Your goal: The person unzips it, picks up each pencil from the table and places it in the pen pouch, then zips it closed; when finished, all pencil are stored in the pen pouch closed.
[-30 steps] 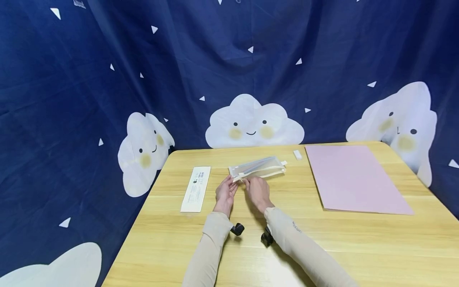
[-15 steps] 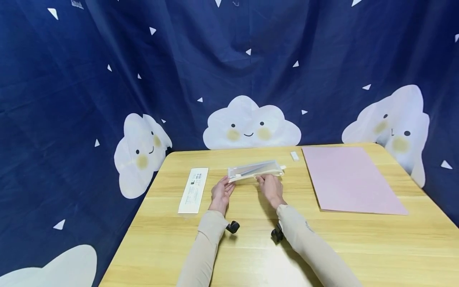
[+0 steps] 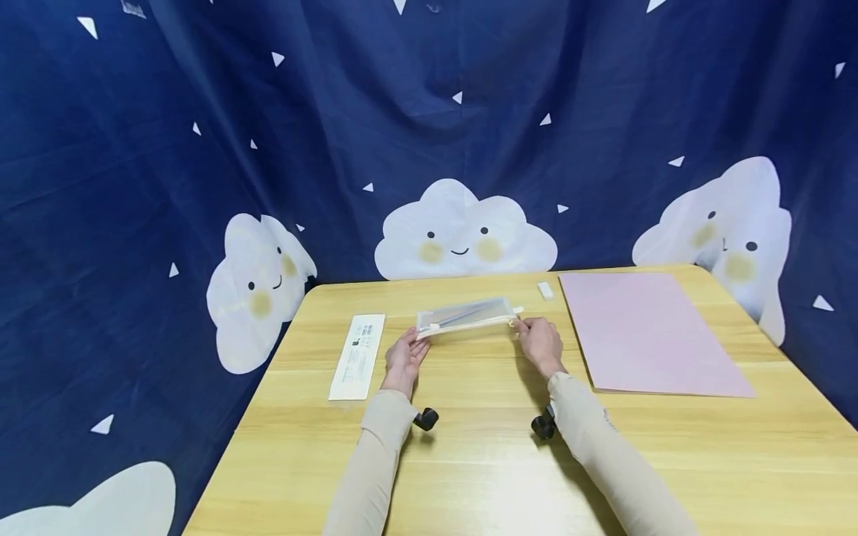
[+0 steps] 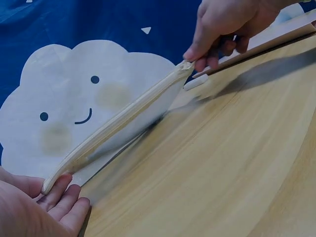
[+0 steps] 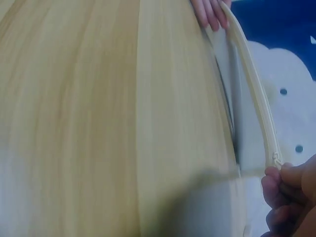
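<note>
A clear pencil case (image 3: 467, 316) with a cream zipper edge lies tilted near the back of the table, a dark slender item showing through its side. My left hand (image 3: 404, 359) pinches the case's left corner between thumb and fingers. At the far right end, my right hand (image 3: 541, 345) pinches the zipper pull (image 5: 277, 161), which the fingers partly cover in the right wrist view. In the left wrist view the zipper (image 4: 116, 118) runs straight from one hand to the other, its two sides together.
Left of the case lies a white printed packet (image 3: 358, 357). A small white eraser-like block (image 3: 546, 291) sits behind the right hand. To the right is a large pink folder or sheet (image 3: 653, 331). A blue cloud-patterned curtain (image 3: 462, 134) hangs behind the table (image 3: 469, 461).
My right hand has slid rightward along the zipper, from beside the left hand to the right end. The gap along the case's front edge has drawn together. My left hand keeps holding the left corner.
</note>
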`<act>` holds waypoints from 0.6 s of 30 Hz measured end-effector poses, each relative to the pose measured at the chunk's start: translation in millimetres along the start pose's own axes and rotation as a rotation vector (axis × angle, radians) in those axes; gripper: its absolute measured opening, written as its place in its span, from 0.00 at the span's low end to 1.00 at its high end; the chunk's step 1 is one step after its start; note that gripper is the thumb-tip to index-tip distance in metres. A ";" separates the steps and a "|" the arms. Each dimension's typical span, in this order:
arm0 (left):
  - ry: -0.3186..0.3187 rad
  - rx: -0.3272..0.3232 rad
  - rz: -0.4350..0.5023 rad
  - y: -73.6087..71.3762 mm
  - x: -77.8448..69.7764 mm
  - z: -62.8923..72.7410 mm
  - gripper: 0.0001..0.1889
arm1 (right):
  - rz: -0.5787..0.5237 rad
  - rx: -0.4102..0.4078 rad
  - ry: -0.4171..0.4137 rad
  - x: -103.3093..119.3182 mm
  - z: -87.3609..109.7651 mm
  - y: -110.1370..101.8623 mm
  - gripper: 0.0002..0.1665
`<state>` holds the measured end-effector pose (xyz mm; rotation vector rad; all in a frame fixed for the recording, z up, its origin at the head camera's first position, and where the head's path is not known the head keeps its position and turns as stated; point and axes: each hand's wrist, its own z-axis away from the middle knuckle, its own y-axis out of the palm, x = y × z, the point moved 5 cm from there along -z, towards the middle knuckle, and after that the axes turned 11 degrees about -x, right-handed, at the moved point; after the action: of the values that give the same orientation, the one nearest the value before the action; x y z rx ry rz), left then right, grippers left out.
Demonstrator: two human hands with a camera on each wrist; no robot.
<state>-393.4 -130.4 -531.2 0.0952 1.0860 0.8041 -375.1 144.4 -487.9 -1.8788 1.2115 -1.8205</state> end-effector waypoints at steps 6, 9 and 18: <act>0.003 0.002 0.006 -0.5 0.6 -0.5 0.22 | -0.022 0.015 0.023 -10.1 -1.1 -1.3 0.18; -0.004 0.025 -0.024 1.3 2.3 0.0 0.23 | -0.035 0.024 0.016 -12.8 -0.8 -1.0 0.19; 0.057 0.063 -0.232 0.0 -3.7 1.0 0.23 | -0.252 0.032 0.153 -34.9 -5.3 -10.9 0.31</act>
<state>-393.4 -132.4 -528.0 -0.0009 1.1527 0.5674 -371.2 177.5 -503.9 -1.9820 1.0214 -2.1347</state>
